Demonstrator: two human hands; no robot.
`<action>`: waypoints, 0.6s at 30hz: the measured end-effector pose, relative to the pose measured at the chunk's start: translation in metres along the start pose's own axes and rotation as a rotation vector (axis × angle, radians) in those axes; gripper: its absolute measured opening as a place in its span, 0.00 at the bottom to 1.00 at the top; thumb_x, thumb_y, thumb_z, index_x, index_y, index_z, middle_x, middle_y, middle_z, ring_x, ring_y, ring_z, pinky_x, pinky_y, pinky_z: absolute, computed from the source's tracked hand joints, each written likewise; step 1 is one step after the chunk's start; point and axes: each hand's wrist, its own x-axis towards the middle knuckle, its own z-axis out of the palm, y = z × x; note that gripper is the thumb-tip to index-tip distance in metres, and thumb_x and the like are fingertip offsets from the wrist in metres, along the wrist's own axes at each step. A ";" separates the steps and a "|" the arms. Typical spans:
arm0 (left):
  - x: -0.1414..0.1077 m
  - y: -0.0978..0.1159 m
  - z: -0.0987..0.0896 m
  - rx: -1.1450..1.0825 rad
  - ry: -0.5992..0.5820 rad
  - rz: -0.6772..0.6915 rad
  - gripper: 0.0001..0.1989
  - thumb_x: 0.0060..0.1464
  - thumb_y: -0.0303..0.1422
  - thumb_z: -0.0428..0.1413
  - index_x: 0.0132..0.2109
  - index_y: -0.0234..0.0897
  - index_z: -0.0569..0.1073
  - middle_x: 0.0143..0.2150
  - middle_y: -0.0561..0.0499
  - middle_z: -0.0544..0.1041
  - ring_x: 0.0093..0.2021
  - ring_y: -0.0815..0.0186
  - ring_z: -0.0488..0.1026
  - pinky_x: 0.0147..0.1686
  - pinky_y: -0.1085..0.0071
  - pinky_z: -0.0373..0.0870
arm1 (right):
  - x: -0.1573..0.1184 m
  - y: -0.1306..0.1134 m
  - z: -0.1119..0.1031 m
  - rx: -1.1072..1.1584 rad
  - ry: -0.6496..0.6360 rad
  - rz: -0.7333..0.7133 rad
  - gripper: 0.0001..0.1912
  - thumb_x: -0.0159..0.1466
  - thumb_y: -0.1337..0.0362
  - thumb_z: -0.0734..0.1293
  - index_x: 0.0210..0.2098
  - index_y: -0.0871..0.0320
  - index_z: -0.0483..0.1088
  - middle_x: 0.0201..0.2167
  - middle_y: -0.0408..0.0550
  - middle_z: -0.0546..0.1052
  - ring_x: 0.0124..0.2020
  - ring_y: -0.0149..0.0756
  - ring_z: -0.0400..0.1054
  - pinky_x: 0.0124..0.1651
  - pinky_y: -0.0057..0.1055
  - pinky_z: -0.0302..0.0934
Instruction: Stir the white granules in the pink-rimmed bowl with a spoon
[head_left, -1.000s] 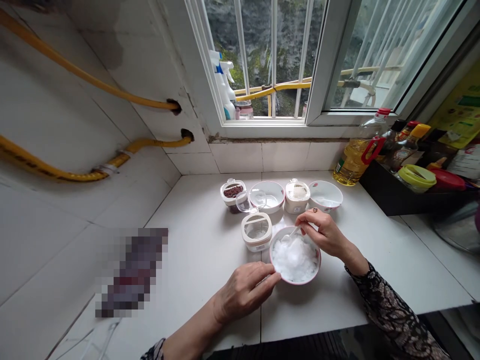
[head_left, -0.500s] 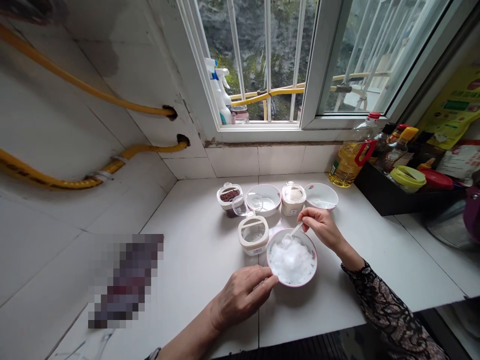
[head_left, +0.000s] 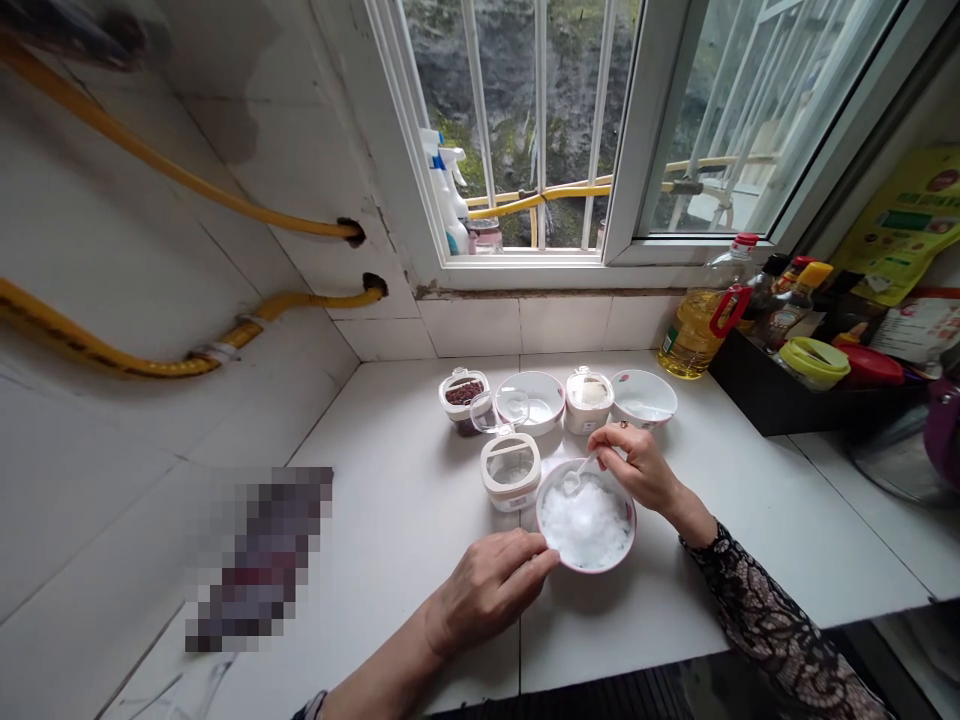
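- Bowl (head_left: 553,482): on the tabletop (head_left: 405,500), holding white granules (head_left: 589,528).
- Left hand (head_left: 499,580): fingers pinch the bowl's near-left rim, presumably steadying it.
- Right hand (head_left: 636,466): fingers grasp the spoon (head_left: 574,481) (head inside the bowl).
- Jar (head_left: 511,498): just left of the bowl, probably for reach.

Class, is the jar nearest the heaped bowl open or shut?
The jar is open: its clear lid is flipped up behind the white rim.
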 end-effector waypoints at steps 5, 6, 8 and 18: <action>0.001 0.000 0.000 0.001 0.015 0.002 0.12 0.60 0.19 0.48 0.48 0.32 0.71 0.34 0.45 0.77 0.27 0.68 0.72 0.27 0.74 0.71 | 0.000 -0.002 0.000 0.034 -0.019 0.008 0.11 0.61 0.72 0.60 0.30 0.56 0.73 0.21 0.43 0.74 0.30 0.36 0.68 0.40 0.34 0.63; 0.002 0.000 0.000 -0.002 0.018 0.006 0.12 0.60 0.19 0.48 0.48 0.31 0.71 0.34 0.45 0.77 0.28 0.68 0.72 0.26 0.74 0.71 | 0.000 -0.002 0.000 0.054 0.001 0.038 0.11 0.61 0.72 0.60 0.29 0.56 0.73 0.20 0.43 0.74 0.29 0.36 0.68 0.39 0.34 0.62; 0.003 0.001 -0.001 -0.007 0.024 0.016 0.13 0.60 0.19 0.49 0.49 0.31 0.72 0.34 0.45 0.77 0.28 0.68 0.73 0.27 0.74 0.71 | 0.000 -0.003 -0.001 0.117 0.032 0.116 0.11 0.60 0.71 0.59 0.28 0.56 0.72 0.19 0.42 0.73 0.26 0.34 0.67 0.36 0.32 0.62; -0.002 0.000 -0.002 -0.089 0.075 0.014 0.11 0.63 0.20 0.48 0.49 0.29 0.71 0.33 0.45 0.78 0.28 0.68 0.73 0.25 0.74 0.68 | 0.004 0.001 -0.001 0.345 0.031 0.370 0.08 0.56 0.66 0.60 0.26 0.57 0.71 0.17 0.40 0.71 0.21 0.32 0.66 0.29 0.29 0.60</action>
